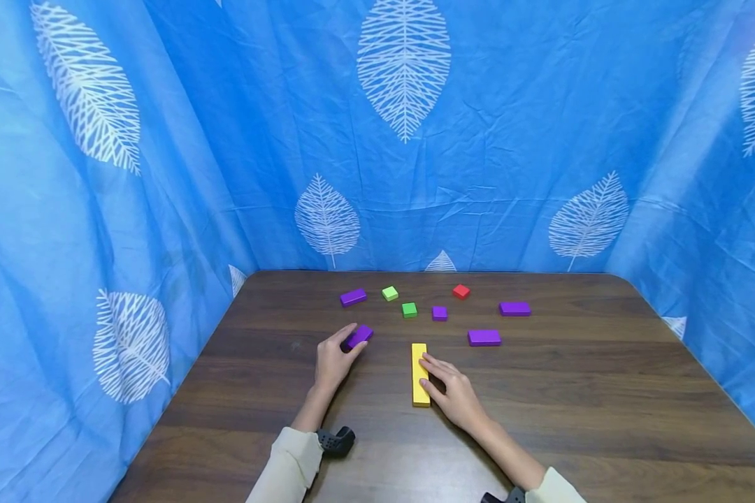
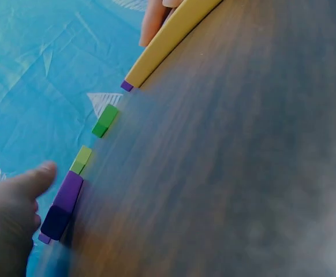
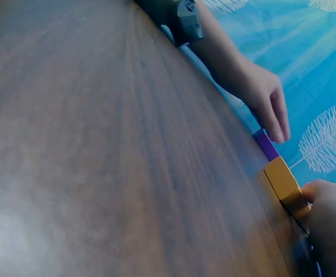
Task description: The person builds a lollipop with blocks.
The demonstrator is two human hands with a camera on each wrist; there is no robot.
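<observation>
My left hand (image 1: 333,362) reaches around a purple block (image 1: 361,335) on the left of the table, thumb on its near side and fingers on its far side. In the left wrist view the thumb (image 2: 41,178) stands a little off the purple block (image 2: 62,205). A long yellow block (image 1: 419,391) lies lengthwise in front of me. My right hand (image 1: 458,399) comes to it from the right, with the fingertips and thumb resting at its right edge. Seen from the right wrist, the thumb touches the yellow block (image 3: 283,180).
Behind the hands lie a purple block (image 1: 353,297), a light green block (image 1: 390,293), a green block (image 1: 410,310), a small purple block (image 1: 439,314) and a red block (image 1: 461,292). Two purple blocks (image 1: 484,338) lie to the right. A blue curtain (image 1: 465,161) surrounds the wooden table (image 1: 604,391).
</observation>
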